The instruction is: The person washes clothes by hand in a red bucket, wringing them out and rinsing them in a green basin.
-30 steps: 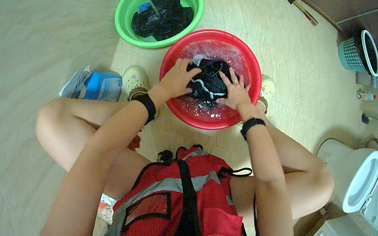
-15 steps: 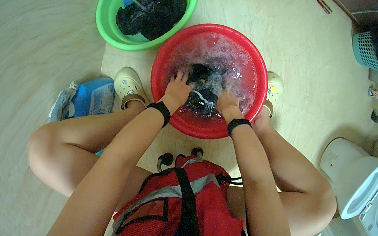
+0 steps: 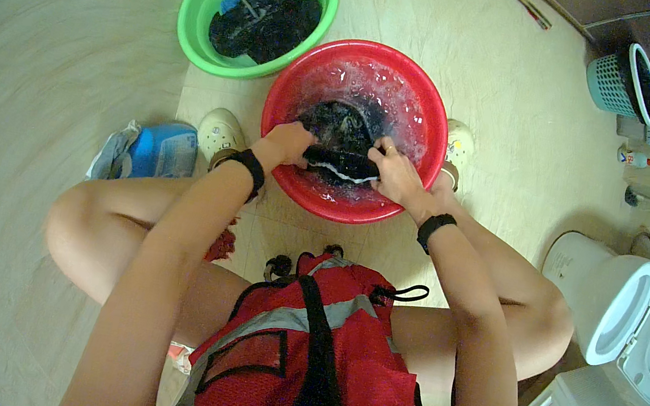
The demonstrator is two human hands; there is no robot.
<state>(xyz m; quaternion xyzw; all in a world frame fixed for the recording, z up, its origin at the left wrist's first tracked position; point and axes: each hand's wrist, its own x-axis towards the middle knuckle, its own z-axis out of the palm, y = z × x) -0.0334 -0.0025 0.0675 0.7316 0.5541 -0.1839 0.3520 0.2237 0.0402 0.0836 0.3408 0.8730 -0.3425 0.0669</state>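
We Are Gripping a Dark Cloth [image 3: 343, 123] in a Red Basin [image 3: 439, 127]

We are holding the dark cloth by its near edge with both hands, inside the red basin, which is sitting on the pale floor [image 3: 513, 157] between our feet. Our left hand [image 3: 290, 144] is clasping the left end of that edge with curled fingers, and our right hand [image 3: 395, 173] is pinching the right end. A white strip [image 3: 344, 174] is running along the cloth's near side, between the hands. The rest of the cloth is lying in foamy water [image 3: 392, 85], spreading toward the far side.

A green basin [image 3: 188, 12] is standing just beside the red one, beyond it and to the left. More dark clothes [image 3: 268, 30] are lying in it, and a thin stream of water [image 3: 245, 2] is falling onto them. We are wearing cream shoes [image 3: 219, 132], black wristbands [image 3: 434, 228] and a red vest [image 3: 371, 340]. A blue packet [image 3: 164, 152] is lying to the left of our left shoe. Well apart on the right, a white toilet [image 3: 624, 309] is standing with its lid open, and a light blue basket [image 3: 608, 85] is standing farther off.
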